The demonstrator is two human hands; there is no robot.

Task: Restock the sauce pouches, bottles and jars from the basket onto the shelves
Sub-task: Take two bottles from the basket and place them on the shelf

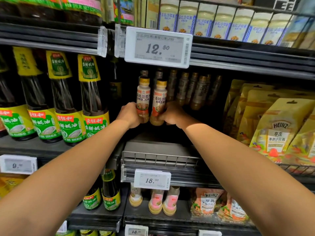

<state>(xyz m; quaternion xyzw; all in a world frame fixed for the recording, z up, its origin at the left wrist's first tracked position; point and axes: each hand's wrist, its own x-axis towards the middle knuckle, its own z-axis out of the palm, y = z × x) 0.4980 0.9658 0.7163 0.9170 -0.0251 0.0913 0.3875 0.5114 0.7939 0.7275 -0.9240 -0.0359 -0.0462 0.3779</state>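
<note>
Below the 12.50 price tag (157, 46), the left hand (129, 114) grips the left bottle (143, 97) and the right hand (172, 114) the right bottle (159, 99), both upright, seemingly just off the shelf (160, 147), stocked row (196, 91) directly behind.

dressing bottles (143, 97): I read smooth translucent plastic, glossy printed wrap
oyster sauce bottles (92, 101): dark glossy glass, shiny labels
shelf fence (160, 158): matt grey metal wire
price tag (157, 46): white hard plastic, matt screen
Heinz pouches (279, 132): soft film, slight sheen
</note>
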